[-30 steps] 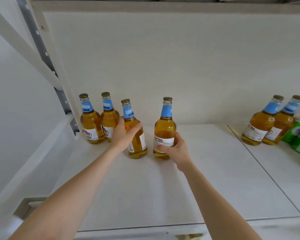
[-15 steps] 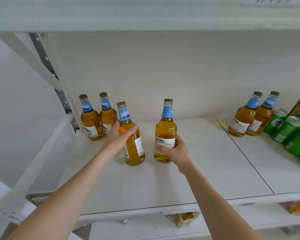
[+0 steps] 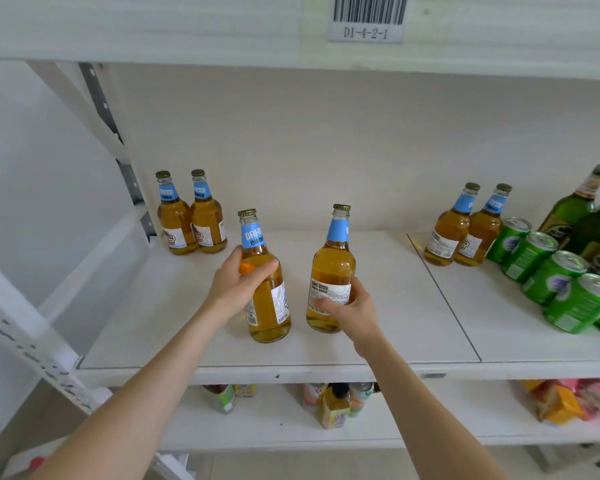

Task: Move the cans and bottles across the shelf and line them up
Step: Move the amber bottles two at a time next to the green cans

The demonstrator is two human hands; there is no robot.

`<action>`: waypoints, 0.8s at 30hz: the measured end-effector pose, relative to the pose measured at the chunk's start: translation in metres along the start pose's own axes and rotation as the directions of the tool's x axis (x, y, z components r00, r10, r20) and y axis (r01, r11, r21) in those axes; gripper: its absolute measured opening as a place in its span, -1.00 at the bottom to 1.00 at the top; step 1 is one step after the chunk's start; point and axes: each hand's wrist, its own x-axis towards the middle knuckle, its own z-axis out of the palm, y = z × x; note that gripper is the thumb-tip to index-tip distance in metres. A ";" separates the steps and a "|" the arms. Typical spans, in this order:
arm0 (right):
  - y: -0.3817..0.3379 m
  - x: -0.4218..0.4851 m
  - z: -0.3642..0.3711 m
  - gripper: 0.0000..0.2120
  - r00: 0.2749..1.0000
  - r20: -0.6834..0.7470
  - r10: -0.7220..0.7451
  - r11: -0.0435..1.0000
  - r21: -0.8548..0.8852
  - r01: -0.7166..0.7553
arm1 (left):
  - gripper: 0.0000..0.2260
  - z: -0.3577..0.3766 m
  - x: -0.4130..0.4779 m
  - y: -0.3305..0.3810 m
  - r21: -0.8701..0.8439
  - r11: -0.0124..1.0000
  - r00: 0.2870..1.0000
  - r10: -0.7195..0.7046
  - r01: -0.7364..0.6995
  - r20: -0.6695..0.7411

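Both beer bottles have come forward to centre frame on the shelf (image 3: 413,323). The left hand (image 3: 238,289) wraps the left beer bottle (image 3: 270,322) at its shoulder; the right hand (image 3: 352,311) clasps the right beer bottle (image 3: 333,268) round its label. Full glass is likely heavy, slick and breakable, so hold the body.

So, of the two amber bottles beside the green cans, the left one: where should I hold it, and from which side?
Probably the wide body at the label of the left bottle, reached from the front-left. It stands on its base, with bare shelf on that side, while its twin stands close on its right and the green cans crowd beyond.
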 end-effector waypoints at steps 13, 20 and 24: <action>0.002 -0.098 -0.075 -0.51 0.999 -0.031 -0.025 0.998 -0.054 0.023 | -0.67 0.055 -0.098 0.022 0.042 0.999 0.999 0.015 -0.017 0.047; 0.007 -0.141 -0.108 -0.46 0.994 -0.110 0.001 1.000 -0.006 -0.002 | -0.65 0.083 -0.135 0.042 0.063 0.995 0.986 0.069 -0.080 0.150; 0.005 -0.156 -0.133 -0.47 0.990 -0.138 -0.008 1.000 0.008 0.009 | -0.72 0.108 -0.148 0.053 0.051 0.993 0.977 0.099 -0.110 0.188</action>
